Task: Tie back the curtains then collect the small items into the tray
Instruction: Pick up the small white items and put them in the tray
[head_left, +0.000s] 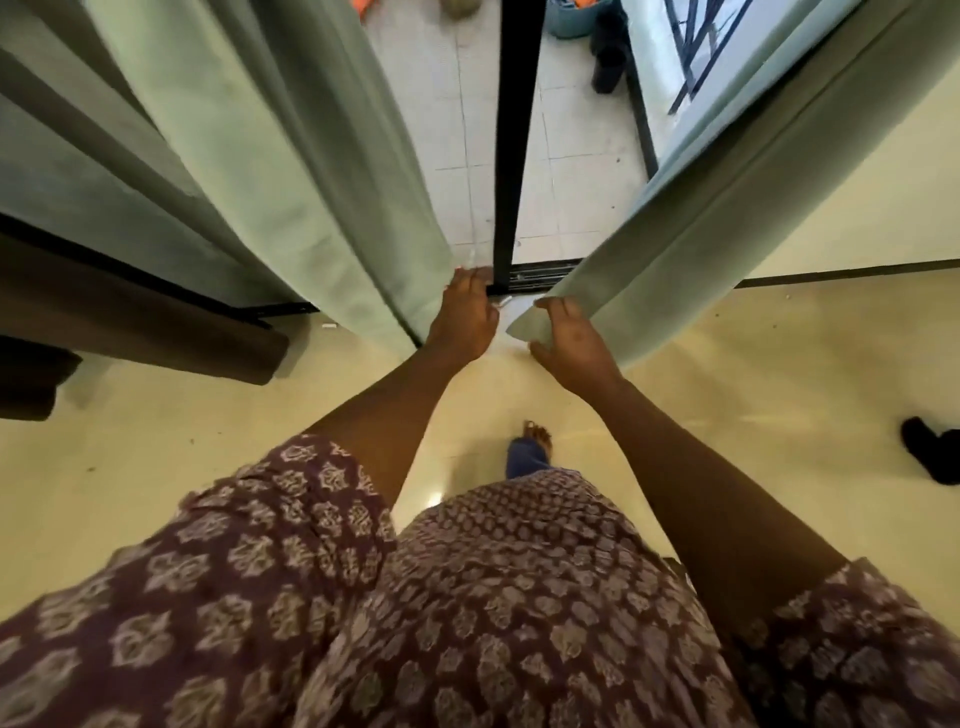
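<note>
Standing before parted green curtains, left hand (462, 317) curled round the left curtain's (291, 171) edge, right hand (574, 340) grasping the right curtain's (691, 244) hem, black door frame (511, 156) between.

Both bare arms reach straight out toward twelve o'clock. The left hand (464, 317) curls its fingers at eleven o'clock; the right hand (574, 340) spreads, thumb apart, at one o'clock.
</note>
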